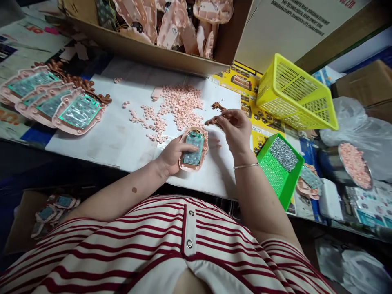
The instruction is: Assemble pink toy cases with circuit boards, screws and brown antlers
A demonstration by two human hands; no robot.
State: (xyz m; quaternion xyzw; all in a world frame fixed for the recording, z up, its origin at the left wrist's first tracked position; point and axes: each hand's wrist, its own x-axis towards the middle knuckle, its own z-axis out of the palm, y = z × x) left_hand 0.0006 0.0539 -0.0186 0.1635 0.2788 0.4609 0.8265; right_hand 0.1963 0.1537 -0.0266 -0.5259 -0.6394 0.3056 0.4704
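Observation:
My left hand (173, 155) grips a pink plastic shell (192, 166) by its left side, the thumb lying across the green circuit board (195, 143) set inside it. To the right, my right hand (235, 124) pinches a brown moulded piece (212, 121) between thumb and fingertips, above the white sheet. Another brown piece (218, 106) lies just beyond those fingers. Behind the held shell spreads a heap of small pink ring-shaped parts (185, 104). Several similar shells with boards and brown pieces (78, 112) lie overlapped on the left.
A cardboard box (147, 49) of pink shells stands at the back. Right of my right arm are a yellow basket (297, 96), a green basket (275, 175) with small metal parts, and a metal bowl (335, 163) of pink pieces. A lower box (21, 228) holds more shells.

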